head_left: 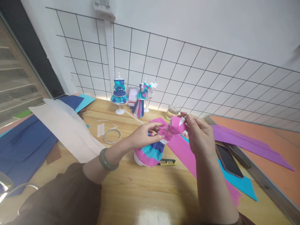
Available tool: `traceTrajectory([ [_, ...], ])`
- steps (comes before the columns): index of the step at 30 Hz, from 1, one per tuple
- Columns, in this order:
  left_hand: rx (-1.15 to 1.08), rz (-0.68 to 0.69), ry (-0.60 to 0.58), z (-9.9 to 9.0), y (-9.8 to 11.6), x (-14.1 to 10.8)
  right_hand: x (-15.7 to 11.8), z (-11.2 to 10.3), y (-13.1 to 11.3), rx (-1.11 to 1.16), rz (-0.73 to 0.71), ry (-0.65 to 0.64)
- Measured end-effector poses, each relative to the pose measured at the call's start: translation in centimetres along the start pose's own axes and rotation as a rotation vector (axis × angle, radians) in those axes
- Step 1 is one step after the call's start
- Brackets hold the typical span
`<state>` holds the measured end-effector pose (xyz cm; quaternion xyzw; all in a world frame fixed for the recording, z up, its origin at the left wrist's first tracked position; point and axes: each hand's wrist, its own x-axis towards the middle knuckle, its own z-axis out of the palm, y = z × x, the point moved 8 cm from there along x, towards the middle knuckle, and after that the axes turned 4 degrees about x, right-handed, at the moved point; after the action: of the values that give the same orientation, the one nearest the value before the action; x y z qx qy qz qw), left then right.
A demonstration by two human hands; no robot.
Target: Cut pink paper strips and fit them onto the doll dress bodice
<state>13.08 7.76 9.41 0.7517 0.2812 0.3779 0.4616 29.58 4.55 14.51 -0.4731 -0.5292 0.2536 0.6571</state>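
Note:
My left hand (143,135) and my right hand (199,134) meet above the wooden table (131,193). Between them is a small mannequin doll (152,151) in a pink, teal and navy fabric dress. My left fingers pinch the dress near its waist. My right fingers pinch the pink fabric bodice (175,126) at the doll's top. My left wrist wears a green bangle (106,161).
Small yellow-handled snips (167,162) lie just under the doll. A tape ring (112,136), three dressed mini mannequins (120,93), a glass jar (172,112), a phone (228,161) and sheets of pink (185,153), purple (246,140), teal, beige (67,128) and navy fabric surround my hands.

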Motion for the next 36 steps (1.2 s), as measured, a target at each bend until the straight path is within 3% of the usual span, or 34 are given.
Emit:
traceTrajectory([
  [8,-0.178,-0.014,-0.075,0.3,-0.5,0.3,-0.3,0.5,-0.3,0.018,-0.007,-0.016],
  [14,-0.296,-0.067,0.142,-2.0,-2.2,0.9,0.1,0.9,1.2,0.080,0.061,-0.040],
  [18,-0.372,-0.094,0.274,-2.7,-3.9,1.2,0.2,2.3,3.1,0.029,0.145,-0.150],
  [23,-0.353,-0.082,0.328,-2.5,-4.7,1.1,-0.4,4.6,4.9,-0.045,0.151,-0.330],
  [28,-0.316,-0.070,0.312,-2.2,-4.4,1.1,-0.9,5.4,5.8,-0.019,0.187,-0.370],
  [36,-0.126,-0.035,0.340,-2.2,-4.1,0.9,-0.9,5.8,5.0,-0.013,0.122,-0.429],
])
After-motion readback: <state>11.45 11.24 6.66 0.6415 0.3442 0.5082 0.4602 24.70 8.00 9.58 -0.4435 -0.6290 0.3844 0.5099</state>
